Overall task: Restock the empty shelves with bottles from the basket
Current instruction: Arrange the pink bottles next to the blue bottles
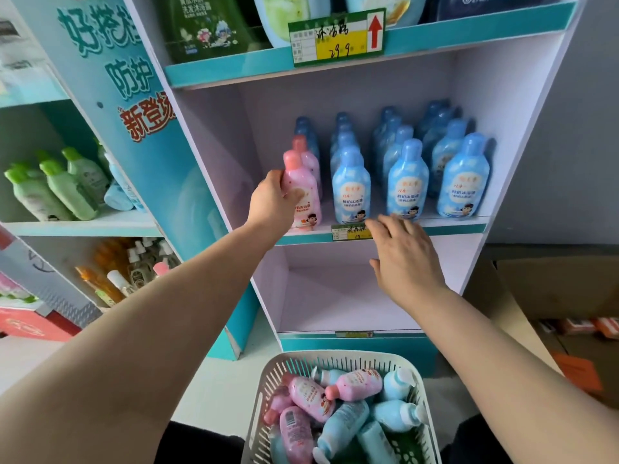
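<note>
Bottles are the whole business here, and one pink bottle (301, 192) stands upright at the front left of the middle shelf (452, 227), with the left hand (273, 204) wrapped around its body from the left side, fingers closed on it just below the shoulder. A second pink bottle (310, 159) stands directly behind it. To the right, blue bottles (351, 185) fill three neat rows running front to back.

The right hand (407, 259) holds nothing: its fingers are spread and loosely extended, with the fingertips at the shelf's front lip, near the yellow price tag (350, 232) and just below the front blue bottles. Whether they actually touch the lip cannot be told.

Below, the lower shelf (335, 296) is bare. On the floor in front of the unit sits the white basket (268, 390), and pink and blue bottles lie in it on their sides, jumbled over one another.

These look like small plastic bottles, so they are probably light and fairly stiff, with a smooth printed surface that could slide in a loose grasp. The waist of the body, below the rounded shoulder, seems the safest place to take hold; the cap is narrower and gives less purchase. They seem unlikely to break, but a narrow upright bottle can tip, and a nudge could knock down its neighbours in the tight rows.

Beside the unit, green bottles (67, 189) sit on a neighbouring rack.
</note>
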The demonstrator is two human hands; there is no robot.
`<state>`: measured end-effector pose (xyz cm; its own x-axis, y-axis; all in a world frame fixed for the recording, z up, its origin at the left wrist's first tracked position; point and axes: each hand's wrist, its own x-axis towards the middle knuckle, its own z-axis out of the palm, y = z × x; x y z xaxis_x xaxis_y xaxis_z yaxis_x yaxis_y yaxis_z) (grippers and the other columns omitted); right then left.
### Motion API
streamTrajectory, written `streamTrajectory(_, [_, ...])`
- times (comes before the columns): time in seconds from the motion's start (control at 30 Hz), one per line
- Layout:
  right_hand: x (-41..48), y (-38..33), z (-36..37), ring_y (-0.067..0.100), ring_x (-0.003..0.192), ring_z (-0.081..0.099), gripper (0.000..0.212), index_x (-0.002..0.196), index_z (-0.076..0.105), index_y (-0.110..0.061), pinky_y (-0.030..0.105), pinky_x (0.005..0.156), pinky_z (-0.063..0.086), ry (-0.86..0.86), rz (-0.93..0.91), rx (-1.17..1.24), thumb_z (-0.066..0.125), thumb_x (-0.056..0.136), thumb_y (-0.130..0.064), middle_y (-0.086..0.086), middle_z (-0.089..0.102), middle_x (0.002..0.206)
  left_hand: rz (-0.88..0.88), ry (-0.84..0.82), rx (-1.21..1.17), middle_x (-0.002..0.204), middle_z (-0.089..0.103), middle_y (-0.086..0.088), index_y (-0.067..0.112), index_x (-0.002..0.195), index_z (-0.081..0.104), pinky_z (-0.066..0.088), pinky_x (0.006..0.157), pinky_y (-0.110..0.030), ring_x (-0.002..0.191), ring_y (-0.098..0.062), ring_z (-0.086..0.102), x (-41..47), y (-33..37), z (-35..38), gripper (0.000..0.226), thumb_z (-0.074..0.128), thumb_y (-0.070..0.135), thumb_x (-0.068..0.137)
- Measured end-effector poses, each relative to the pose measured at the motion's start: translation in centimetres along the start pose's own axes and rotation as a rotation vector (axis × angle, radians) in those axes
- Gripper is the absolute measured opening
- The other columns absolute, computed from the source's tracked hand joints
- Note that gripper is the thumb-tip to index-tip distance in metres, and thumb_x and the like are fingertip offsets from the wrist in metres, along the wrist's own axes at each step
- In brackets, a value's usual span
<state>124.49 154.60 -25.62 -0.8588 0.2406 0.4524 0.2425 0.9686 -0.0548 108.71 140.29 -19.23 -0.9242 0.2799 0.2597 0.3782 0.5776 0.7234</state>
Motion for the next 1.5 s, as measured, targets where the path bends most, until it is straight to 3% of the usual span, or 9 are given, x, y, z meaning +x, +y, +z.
streamTrajectory(0.27, [-0.2,-0.2,0.3,0.033,0.126,0.045,0.07,0.133,0.048,-0.01,0.043,0.103,0.039,0.0,0.022,0.03,0.079,0.071,-0.014,0.012,0.051,0.134,0.018,0.003,-0.012,0.122,0.057,-0.002,0.019,0.127,0.046,0.051,0.092,-0.037,0.107,-0.022,0.058,0.5,-0.5,1.1,0.034,0.056,0.025,0.095])
streamTrajectory(0.47, [-0.6,-0.1,0.4,0.03,0.14,0.029,0.082,0.144,0.032,-0.012,0.047,0.11,0.033,-0.088,0.023,0.0,0.076,0.075,-0.017,0.01,0.036,0.148,-0.005,0.015,-0.012,0.14,0.046,-0.004,0.015,0.144,0.03,0.046,0.104,-0.042,0.124,-0.023,0.05,-0.5,-0.8,0.7,0.059,0.06,0.021,0.093])
streamTrajectory(0.6, [-1.6,0.1,1.1,0.028,0.144,0.02,0.076,0.146,0.031,-0.01,0.048,0.114,0.026,-0.039,0.019,0.041,0.069,0.08,-0.016,0.01,0.025,0.155,0.151,0.05,-0.033,0.134,0.052,-0.002,0.016,0.134,0.045,0.046,0.103,-0.037,0.12,-0.017,0.053,-4.4,-1.1,-0.5,0.044,0.058,0.011,0.092])
streamTrajectory(0.73, [-3.3,-0.6,2.3,0.032,0.139,0.031,0.067,0.139,0.041,-0.005,0.045,0.11,0.031,0.003,-0.028,0.057,0.069,0.078,-0.01,0.016,0.036,0.148,0.244,-0.081,0.075,0.117,0.063,-0.003,0.014,0.116,0.061,0.046,0.092,-0.023,0.104,-0.016,0.06,-9.2,-3.1,-0.9,0.03,0.052,0.003,0.09])
streamTrajectory(0.83, [-5.3,-1.4,3.8,0.028,0.138,0.033,0.063,0.14,0.041,-0.008,0.041,0.111,0.027,-0.109,-0.091,0.037,0.064,0.082,-0.008,0.012,0.04,0.146,0.182,-0.254,0.177,0.113,0.065,-0.004,0.015,0.109,0.065,0.042,0.083,-0.021,0.1,-0.018,0.061,-12.2,-6.4,0.5,0.026,0.053,0.004,0.089])
streamTrajectory(0.93, [-7.5,-1.8,5.7,0.023,0.139,0.029,0.057,0.142,0.037,-0.013,0.036,0.113,0.023,-0.259,-0.099,0.038,0.055,0.089,-0.011,0.006,0.036,0.149,0.048,-0.365,0.195,0.114,0.064,-0.003,0.016,0.11,0.065,0.044,0.084,-0.023,0.1,-0.017,0.061,-15.1,-10.3,2.4,0.026,0.056,0.006,0.089])
streamTrajectory(1.17, [-12.6,-0.6,11.3,0.021,0.123,0.045,0.045,0.131,0.048,-0.019,0.035,0.1,0.04,-0.657,0.019,-0.062,0.051,0.088,-0.011,0.001,0.051,0.132,-0.083,-0.569,0.444,0.125,0.06,-0.006,0.016,0.122,0.057,0.046,0.09,-0.031,0.11,-0.026,0.058,-18.6,-16.1,6.2,0.034,0.052,0.007,0.09])
streamTrajectory(1.33, [-14.1,-0.8,14.4,0.023,0.119,0.05,0.038,0.124,0.055,-0.021,0.035,0.094,0.044,-0.847,0.047,-0.031,0.054,0.087,-0.013,0.002,0.056,0.127,-0.216,-0.603,0.53,0.115,0.063,-0.008,0.013,0.115,0.058,0.051,0.086,-0.035,0.104,-0.028,0.06,-19.4,-18.3,8.2,0.034,0.046,0.001,0.086])
streamTrajectory(1.5, [-12.9,-4.4,17.3,0.024,0.117,0.05,0.04,0.125,0.056,-0.021,0.039,0.098,0.042,-0.892,-0.07,0.109,0.051,0.087,-0.008,0.003,0.055,0.127,-0.414,-0.604,0.509,0.117,0.064,-0.011,0.009,0.12,0.055,0.05,0.085,-0.036,0.106,-0.029,0.061,-20.6,-20.6,9.1,0.033,0.047,0.003,0.089])
